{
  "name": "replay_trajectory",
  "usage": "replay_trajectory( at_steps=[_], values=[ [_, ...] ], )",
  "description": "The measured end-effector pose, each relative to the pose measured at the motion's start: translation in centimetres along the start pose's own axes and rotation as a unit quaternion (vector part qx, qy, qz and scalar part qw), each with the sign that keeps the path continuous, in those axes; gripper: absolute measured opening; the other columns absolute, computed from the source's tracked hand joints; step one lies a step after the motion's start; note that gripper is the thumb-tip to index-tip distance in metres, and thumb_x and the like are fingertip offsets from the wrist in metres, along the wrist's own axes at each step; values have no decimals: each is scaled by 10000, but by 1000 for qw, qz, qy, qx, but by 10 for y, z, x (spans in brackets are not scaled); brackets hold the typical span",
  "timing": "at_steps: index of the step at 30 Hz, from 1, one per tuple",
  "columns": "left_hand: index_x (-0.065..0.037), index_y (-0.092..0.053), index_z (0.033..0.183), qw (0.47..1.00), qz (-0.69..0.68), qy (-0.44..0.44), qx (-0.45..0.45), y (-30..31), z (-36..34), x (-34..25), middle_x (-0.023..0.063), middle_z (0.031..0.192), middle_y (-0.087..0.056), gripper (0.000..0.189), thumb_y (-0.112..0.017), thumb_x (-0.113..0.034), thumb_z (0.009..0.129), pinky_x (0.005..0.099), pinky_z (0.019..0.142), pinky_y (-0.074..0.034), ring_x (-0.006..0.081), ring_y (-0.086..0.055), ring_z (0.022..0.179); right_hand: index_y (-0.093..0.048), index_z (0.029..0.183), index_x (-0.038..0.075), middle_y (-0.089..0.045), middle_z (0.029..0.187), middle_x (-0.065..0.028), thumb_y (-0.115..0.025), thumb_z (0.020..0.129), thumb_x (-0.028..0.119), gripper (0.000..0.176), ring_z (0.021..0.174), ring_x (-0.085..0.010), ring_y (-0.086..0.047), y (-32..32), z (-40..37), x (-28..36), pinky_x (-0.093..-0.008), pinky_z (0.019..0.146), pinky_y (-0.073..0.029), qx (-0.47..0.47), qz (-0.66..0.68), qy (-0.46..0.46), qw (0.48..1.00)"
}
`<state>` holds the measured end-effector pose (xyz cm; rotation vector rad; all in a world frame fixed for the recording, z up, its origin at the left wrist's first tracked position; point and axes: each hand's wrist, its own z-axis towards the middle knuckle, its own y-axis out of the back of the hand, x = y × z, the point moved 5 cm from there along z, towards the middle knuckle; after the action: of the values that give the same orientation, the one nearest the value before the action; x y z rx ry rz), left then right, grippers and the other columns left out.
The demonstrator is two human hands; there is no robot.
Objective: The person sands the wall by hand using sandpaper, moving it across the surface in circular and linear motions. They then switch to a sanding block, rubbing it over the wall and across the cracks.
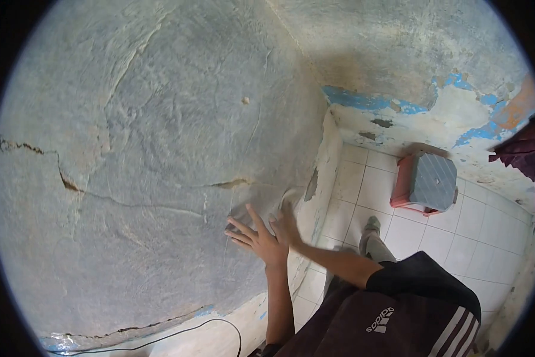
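My left hand (260,239) lies against the grey wall (160,154) with its fingers spread. A small dark patch shows by its fingertips, and I cannot make out what it is. My right hand (287,227) is just beside it, close to the wall corner, fingers pointing up along the surface. Those fingers are blurred and partly hidden, so whether they hold anything does not show. Above both hands runs a short crack (232,183), with a smooth grey area beneath it. The wall is rough, with ridges and longer cracks to the left.
A grey-topped red stool (435,181) stands on the white tiled floor (410,235) to the right. Blue paint peels from the adjoining wall (374,101). Dark cloth (520,152) hangs at the far right. A black cable (178,331) runs along the lower wall.
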<state>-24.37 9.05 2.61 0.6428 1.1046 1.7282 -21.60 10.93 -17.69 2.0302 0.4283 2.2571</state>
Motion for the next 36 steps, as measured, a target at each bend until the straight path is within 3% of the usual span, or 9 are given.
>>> replay_trajectory(
  at_steps=[1, 4, 6, 8, 14, 17, 24, 26, 36],
  values=[
    [-125, -362, 1513, 1000, -1, -10, -16, 0, 7, -4, 307, 1588, 7, 624, -466, -409, 967, 761, 1038, -59, 624, 71, 1395, -152, 1520, -38, -82, 1572, -316, -431, 1006, 376, 717, 1471, -433, -85, 10, -18, 35, -433, 1199, -151, -85, -418, 183, 886],
    [-171, -310, 1537, 999, 9, -11, -32, 2, 30, -15, 255, 1606, 38, 625, -418, -459, 993, 737, 1067, -27, 574, 91, 1420, -118, 1534, -5, -90, 1578, -293, -437, 1004, 406, 744, 1473, -429, -74, -1, -29, 15, -473, 1183, -192, 162, -18, -1, 987],
    [-172, -307, 1538, 999, 13, -12, -28, 11, 45, -21, 260, 1604, 39, 629, -419, -465, 992, 737, 1067, -25, 575, 92, 1420, -115, 1538, 20, -103, 1579, -274, -436, 1012, 358, 703, 1471, -422, -92, 27, 18, 20, -506, 1166, -222, 201, -107, -115, 967],
    [-174, -305, 1538, 999, 13, -9, -32, 22, 60, -30, 266, 1602, 40, 634, -420, -471, 991, 737, 1067, -23, 575, 93, 1419, -87, 1561, 111, -3, 1619, -185, -283, 1056, 342, 589, 1496, -366, 24, 52, 76, 22, -675, 1114, -130, 168, -82, -74, 980],
    [-128, -351, 1515, 996, -37, -27, -71, 51, 103, -58, 339, 1570, 48, 663, -528, -410, 942, 792, 1005, -13, 621, 113, 1390, -214, 1495, 39, -57, 1607, -205, -477, 968, 164, 602, 1469, -449, -67, 55, 117, 22, -616, 1095, -287, -9, -4, 87, 996],
    [-126, -354, 1514, 991, -88, -39, -90, 57, 120, -75, 352, 1564, 43, 688, -558, -411, 921, 804, 993, -25, 633, 111, 1383, -272, 1432, -35, -103, 1580, -264, -537, 890, 56, 610, 1436, -502, -134, 41, 77, 22, -537, 1096, -340, 81, -81, 32, 993],
    [-162, -331, 1524, 989, -115, -27, -84, 48, 131, -85, 318, 1576, 54, 706, -539, -481, 930, 790, 1017, -29, 609, 125, 1394, -111, 1528, -14, -44, 1563, -335, -432, 997, 254, 675, 1445, -505, -81, 137, 218, 82, -498, 1166, -223, -21, 27, 151, 988],
    [-157, -340, 1520, 991, -111, -23, -71, 44, 136, -88, 325, 1573, 57, 707, -559, -461, 920, 796, 1008, -15, 621, 139, 1384, -15, 1542, -3, -10, 1572, -325, -395, 1008, 317, 729, 1453, -500, -52, 150, 232, 98, -485, 1181, -182, -7, 149, 61, 987],
    [-147, -364, 1510, 985, -108, 29, -129, 22, 170, -119, 326, 1574, 87, 688, -580, -408, 911, 808, 978, 34, 631, 194, 1363, -179, 1501, -83, -76, 1535, -391, -424, 988, 282, 676, 1423, -543, -123, 200, 298, 172, -597, 1129, -195, -46, -45, 333, 941]
  ],
)
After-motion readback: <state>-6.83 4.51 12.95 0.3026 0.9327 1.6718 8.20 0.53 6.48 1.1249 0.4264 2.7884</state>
